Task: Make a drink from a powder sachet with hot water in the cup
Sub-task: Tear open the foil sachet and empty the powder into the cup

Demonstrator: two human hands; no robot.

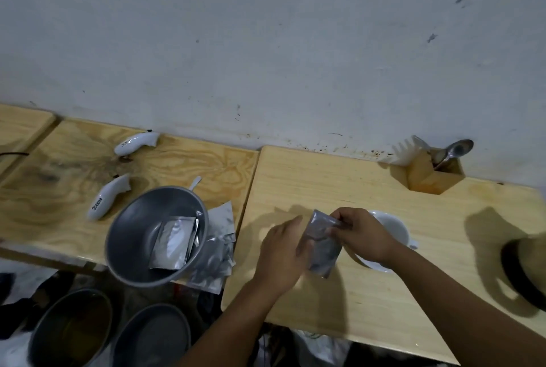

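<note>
- Gripping a silver powder sachet above the desk: left hand closed on its lower side, right hand pinching the top corner.
- Apparently unopened as yet; tearing, tipping, hot water and stirring all judged left to do.
- Long axis running near-upright, top edge leaning toward the wall.
- White cup just behind the right hand, contents not discernible.
- Spare sachets in the metal bowl well left.

Makeshift home kitchen corner, rough setup.
Bare plywood table against stained, scuffed wall; wooden utensil holder with spoon; metal bowl of foil sachets; white cup; pots on floor below.
</note>
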